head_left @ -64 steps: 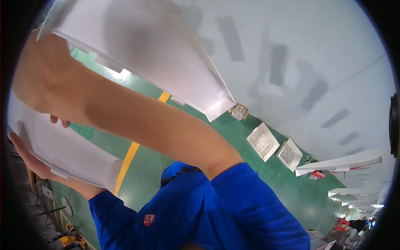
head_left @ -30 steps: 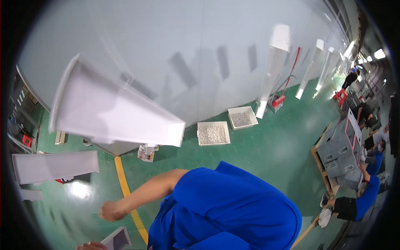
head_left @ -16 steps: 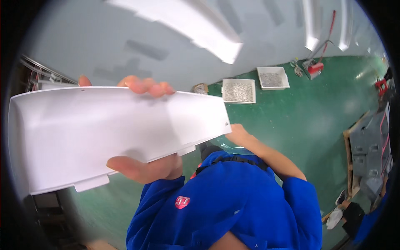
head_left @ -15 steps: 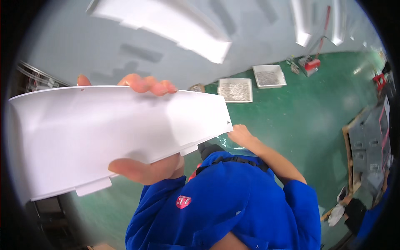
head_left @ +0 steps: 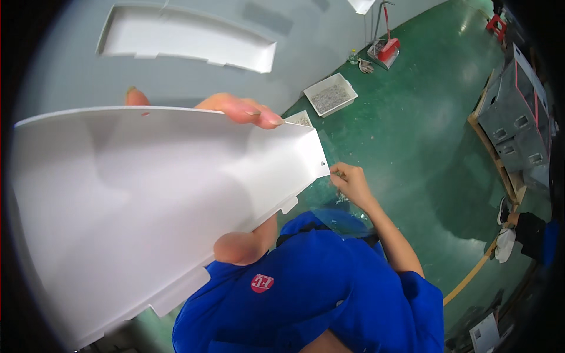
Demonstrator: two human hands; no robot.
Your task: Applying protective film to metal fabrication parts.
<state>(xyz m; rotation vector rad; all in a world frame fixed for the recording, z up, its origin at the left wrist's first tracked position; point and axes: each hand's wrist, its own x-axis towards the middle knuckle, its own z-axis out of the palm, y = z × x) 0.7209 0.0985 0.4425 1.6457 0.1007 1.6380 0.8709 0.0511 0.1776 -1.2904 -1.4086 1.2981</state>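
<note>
Panel (head_left: 159, 182), left hand (head_left: 240, 247) | partly hides bin (head_left: 301, 119) | red broom (head_left: 388, 50) near wall (head_left: 321, 56)

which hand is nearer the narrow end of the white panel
Right. The right hand is beside the corner of the narrow end, contact unclear; the left hand holds the white panel farther along its length.

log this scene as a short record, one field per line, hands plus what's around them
Left hand: gripping white panel, fingers over far edge
Right hand: beside panel's narrow end, contact unclear
Wall: hanging panel in front
Floor: green, with pale tub, red broom
Far right: grey boxes on wooden pallet
</note>
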